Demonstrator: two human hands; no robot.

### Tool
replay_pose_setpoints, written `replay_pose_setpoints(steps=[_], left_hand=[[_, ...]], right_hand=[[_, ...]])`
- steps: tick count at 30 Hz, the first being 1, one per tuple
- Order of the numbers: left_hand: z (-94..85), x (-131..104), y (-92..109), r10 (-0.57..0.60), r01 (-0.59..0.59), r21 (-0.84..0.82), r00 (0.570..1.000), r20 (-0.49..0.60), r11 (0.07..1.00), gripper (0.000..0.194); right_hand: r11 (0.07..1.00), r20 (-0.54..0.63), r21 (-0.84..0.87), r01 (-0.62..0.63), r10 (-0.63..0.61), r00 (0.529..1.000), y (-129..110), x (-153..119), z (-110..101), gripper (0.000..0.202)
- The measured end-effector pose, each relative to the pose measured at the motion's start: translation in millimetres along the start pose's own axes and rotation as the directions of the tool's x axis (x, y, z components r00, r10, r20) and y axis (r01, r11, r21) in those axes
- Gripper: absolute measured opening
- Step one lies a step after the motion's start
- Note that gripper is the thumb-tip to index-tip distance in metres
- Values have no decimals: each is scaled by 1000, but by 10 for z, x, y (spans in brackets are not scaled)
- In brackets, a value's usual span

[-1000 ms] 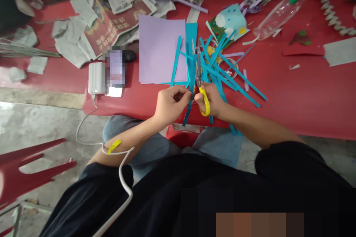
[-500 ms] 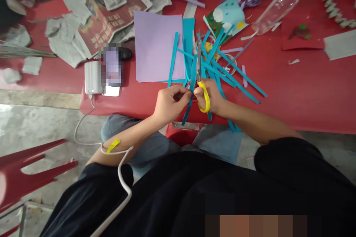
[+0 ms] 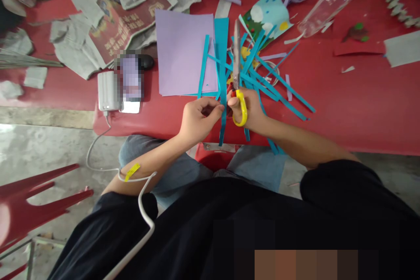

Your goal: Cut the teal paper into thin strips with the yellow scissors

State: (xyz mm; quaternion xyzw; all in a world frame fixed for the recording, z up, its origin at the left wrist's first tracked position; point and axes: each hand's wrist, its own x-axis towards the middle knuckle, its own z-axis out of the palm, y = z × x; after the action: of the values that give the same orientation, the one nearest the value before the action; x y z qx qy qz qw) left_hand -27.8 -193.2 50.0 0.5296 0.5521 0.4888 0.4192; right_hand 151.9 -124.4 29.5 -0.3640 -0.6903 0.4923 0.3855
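Between thumb and fingertips, my left hand (image 3: 201,119) pinches a blue paper strip (image 3: 223,116) that stands out above and below the fingers. My right hand (image 3: 251,109) is wrapped round the yellow handles of the scissors (image 3: 242,111), whose blades point away from me, just right of the strip. Several loose blue strips (image 3: 260,81) lie crossed on the red table beyond and right of my right hand. Purple sheets (image 3: 185,52) lie past my left hand, with a blue sheet (image 3: 222,30) partly under them.
On the red table (image 3: 344,109), a white power bank (image 3: 108,92) and a phone (image 3: 131,76) lie at the left. Newspaper (image 3: 127,26) covers the back left. A clear bottle (image 3: 328,11) and a painted card (image 3: 267,17) are at the back right.
The held blue strip has turned more upright and shifted slightly away from the scissors. The scissor blades look closer together and have tilted slightly. Both hands have moved little.
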Motion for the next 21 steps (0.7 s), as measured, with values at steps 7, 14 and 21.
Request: replay_pose_setpoints(steps=[7, 14, 21], left_hand=[[-130, 126, 41, 16, -19, -23, 988, -155, 1000, 15], [-205, 264, -46, 74, -71, 22, 969, -237, 997, 27], [-217, 353, -118, 92, -98, -39, 987, -131, 994, 21]], right_hand=[[968, -19, 228, -104, 111, 994, -58, 11, 59, 62], [928, 107, 302, -220, 196, 975, -52, -52, 128, 55], [917, 76, 314, -246, 234, 969, -87, 4, 135, 57]])
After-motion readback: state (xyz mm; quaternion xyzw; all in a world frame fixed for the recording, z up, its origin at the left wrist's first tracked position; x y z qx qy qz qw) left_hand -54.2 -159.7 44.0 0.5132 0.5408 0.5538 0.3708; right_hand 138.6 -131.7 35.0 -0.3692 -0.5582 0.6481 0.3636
